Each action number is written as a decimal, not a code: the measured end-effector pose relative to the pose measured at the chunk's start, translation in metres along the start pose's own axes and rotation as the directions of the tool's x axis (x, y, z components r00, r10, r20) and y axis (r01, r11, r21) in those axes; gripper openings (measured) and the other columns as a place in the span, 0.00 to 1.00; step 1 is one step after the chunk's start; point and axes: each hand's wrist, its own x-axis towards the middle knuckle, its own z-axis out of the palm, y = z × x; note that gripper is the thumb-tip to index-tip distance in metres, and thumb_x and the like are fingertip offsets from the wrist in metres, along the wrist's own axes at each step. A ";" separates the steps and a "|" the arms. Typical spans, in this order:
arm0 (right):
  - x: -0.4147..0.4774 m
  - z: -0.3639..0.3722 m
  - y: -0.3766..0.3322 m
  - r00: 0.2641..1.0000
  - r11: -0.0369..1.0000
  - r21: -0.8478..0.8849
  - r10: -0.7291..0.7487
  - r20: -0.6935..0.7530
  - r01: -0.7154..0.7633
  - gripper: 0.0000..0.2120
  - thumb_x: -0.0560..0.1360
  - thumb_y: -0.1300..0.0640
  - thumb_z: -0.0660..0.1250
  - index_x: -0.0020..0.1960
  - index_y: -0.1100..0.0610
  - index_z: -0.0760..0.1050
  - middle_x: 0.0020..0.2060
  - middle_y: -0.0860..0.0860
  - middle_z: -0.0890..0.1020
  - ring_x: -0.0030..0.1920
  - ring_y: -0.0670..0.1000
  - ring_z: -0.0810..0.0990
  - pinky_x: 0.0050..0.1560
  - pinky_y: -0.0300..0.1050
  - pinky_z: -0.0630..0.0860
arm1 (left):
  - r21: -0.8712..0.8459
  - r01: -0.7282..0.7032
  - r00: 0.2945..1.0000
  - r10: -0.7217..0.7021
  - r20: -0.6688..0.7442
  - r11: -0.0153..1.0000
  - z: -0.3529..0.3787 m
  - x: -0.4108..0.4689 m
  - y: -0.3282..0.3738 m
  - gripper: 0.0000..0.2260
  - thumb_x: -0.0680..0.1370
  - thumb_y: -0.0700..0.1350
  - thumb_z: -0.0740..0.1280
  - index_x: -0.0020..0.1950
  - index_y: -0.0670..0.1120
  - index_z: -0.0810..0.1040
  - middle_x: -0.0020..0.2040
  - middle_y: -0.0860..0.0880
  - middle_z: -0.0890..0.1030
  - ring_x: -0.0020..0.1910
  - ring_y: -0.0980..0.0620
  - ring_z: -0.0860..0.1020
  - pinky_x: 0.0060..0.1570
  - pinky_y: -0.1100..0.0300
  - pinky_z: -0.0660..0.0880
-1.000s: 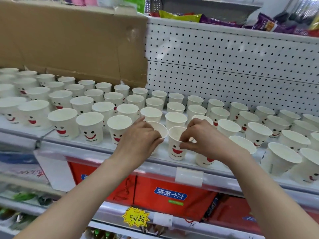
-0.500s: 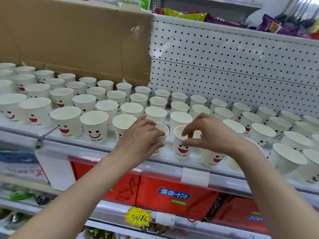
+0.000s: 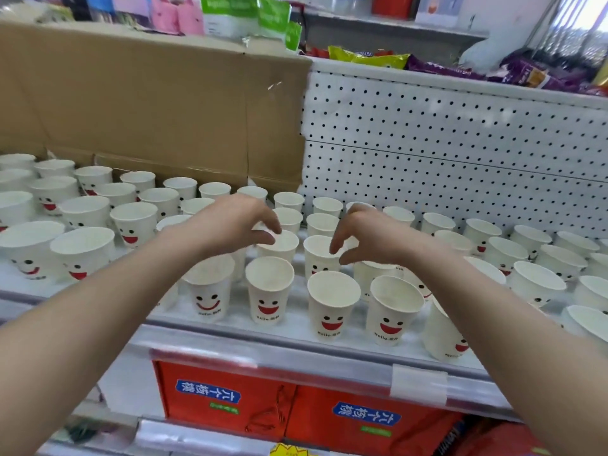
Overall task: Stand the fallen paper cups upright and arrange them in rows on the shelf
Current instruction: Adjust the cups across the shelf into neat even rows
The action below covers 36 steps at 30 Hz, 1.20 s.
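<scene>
In the head view, the paper cups (image 3: pixel 269 291) are being kept on the shelf (image 3: pixel 230 340), in front of the cardboard box (image 3: pixel 148 103) and off to the right of it. The left hand (image 3: pixel 230 225) is being held low in front of the box's right corner, just over the first cup (image 3: pixel 279 246). Its fingers are loosely bent and spread, and nothing is being gripped. The right hand (image 3: pixel 368 235) is being held a little further right of that corner, beside the second cup (image 3: pixel 317 258), with thumb and finger bent apart like an open beak. Whether the rim is being touched cannot be told. It looks as if these two cups are being nudged into line. To do it well, each cup should be pushed gently on its side, not squeezed at the thin rim, and the cups beside it should not be bumped. The cups near the hands are being shown standing up: each mouth is pointing up, and the long line of each cup is running up and down. The smiley faces are being turned away from the box.
</scene>
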 end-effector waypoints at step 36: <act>0.096 -0.009 -0.058 0.967 0.991 -0.010 -0.131 -0.218 0.133 0.08 0.75 0.53 0.70 0.53 0.46 0.83 0.45 0.42 0.83 0.51 0.47 0.73 0.50 0.42 0.71 | 0.031 0.187 0.982 -0.187 -0.004 0.982 -0.055 -0.060 -0.151 0.11 0.74 0.50 0.71 0.56 0.58 0.80 0.56 0.57 0.80 0.57 0.53 0.76 0.49 0.59 0.68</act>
